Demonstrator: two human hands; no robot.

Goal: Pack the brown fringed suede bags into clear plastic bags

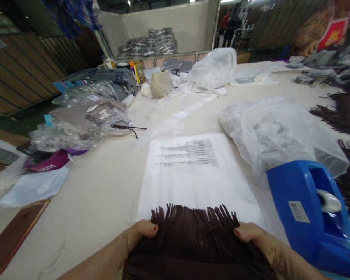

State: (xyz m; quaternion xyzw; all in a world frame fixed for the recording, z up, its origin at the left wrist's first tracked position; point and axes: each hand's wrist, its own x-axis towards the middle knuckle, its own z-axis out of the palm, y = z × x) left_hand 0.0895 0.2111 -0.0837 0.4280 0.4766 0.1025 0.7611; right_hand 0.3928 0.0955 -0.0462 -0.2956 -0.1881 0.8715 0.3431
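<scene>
A dark brown fringed piece spans the bottom middle of the view, its cut strands pointing away from me. My left hand grips its left edge, thumb on top and fingers hidden beneath. On the opposite edge my right hand holds it the same way. Just beyond the fringe lies a white plastic bag, flat on the table, with lines of dark print. The fringe tips overlap its near part. Close to my right hand stands a blue tape dispenser with a pale roll in it.
A phone lies at the left edge. Plastic-wrapped goods are heaped at the left. Crumpled clear bags lie on the right, beside more brown fringed pieces. A person in a red apron is at the far right.
</scene>
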